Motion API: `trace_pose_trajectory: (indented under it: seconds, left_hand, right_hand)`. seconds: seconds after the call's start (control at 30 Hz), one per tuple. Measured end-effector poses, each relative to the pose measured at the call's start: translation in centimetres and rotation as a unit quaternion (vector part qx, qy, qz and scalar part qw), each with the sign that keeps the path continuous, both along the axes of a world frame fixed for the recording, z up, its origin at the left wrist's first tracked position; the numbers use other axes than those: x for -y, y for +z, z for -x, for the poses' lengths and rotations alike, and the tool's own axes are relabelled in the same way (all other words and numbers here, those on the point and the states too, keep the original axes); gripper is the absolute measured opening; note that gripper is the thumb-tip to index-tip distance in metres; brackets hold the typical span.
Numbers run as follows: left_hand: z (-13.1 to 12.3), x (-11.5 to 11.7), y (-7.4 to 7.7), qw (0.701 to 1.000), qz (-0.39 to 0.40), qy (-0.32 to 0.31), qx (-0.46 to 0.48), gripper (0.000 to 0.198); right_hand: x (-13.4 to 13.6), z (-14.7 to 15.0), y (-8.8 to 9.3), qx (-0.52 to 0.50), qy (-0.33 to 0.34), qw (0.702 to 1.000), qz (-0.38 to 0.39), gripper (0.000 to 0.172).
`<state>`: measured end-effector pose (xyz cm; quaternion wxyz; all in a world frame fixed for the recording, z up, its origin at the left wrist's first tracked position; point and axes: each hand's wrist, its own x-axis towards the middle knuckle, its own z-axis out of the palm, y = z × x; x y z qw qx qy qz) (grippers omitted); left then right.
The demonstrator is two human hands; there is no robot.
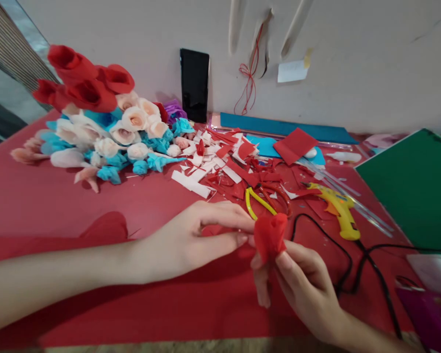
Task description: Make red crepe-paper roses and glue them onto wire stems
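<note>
Both of my hands work on a small red paper flower (270, 235) just above the red table (59, 206). My right hand (301, 284) grips the flower from below, thumb and fingers closed around its base. My left hand (198, 238) reaches in from the left, its fingertips pinching the flower's left edge. Yellow-handled scissors (259, 201) lie right behind the flower.
A heap of red, cream and blue paper flowers (103, 127) fills the back left. Red and white paper scraps (220, 162) litter the middle. A yellow glue gun (340, 211) with black cord (353, 267) lies right, beside a green sheet (415, 186). A black phone (194, 84) leans on the wall.
</note>
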<state>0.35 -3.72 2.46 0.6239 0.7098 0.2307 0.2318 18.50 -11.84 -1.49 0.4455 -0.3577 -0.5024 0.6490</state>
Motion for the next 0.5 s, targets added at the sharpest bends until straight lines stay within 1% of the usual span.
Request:
trace_pose_trajectory:
  seconds: [0.1,0.17,0.33,0.43,0.5]
  left_hand:
    - [-0.32,-0.03,-0.05,1.000,0.020,-0.014,0.000,0.019]
    - [-0.43,0.03,-0.21,1.000,0.018,-0.010,0.002,0.014]
    - [-0.32,0.33,-0.59,1.000,0.006,-0.002,-0.004,0.008]
    - [-0.23,0.44,-0.62,1.000,-0.020,0.003,-0.001,0.009]
    - [-0.25,0.42,-0.56,0.998,-0.062,0.002,0.009,0.009]
  right_hand:
    - [0.04,-0.03,0.14,0.016,0.014,1.000,-0.017,0.028]
    - [0.01,-0.03,0.22,0.038,0.024,0.998,-0.040,0.027]
    - [-0.21,-0.02,0.24,0.089,0.036,0.990,-0.105,0.025]
    - [-0.25,-0.09,0.08,0.097,0.049,0.987,-0.122,0.024]
    - [-0.26,-0.18,-0.09,0.097,0.052,0.985,-0.131,0.021]
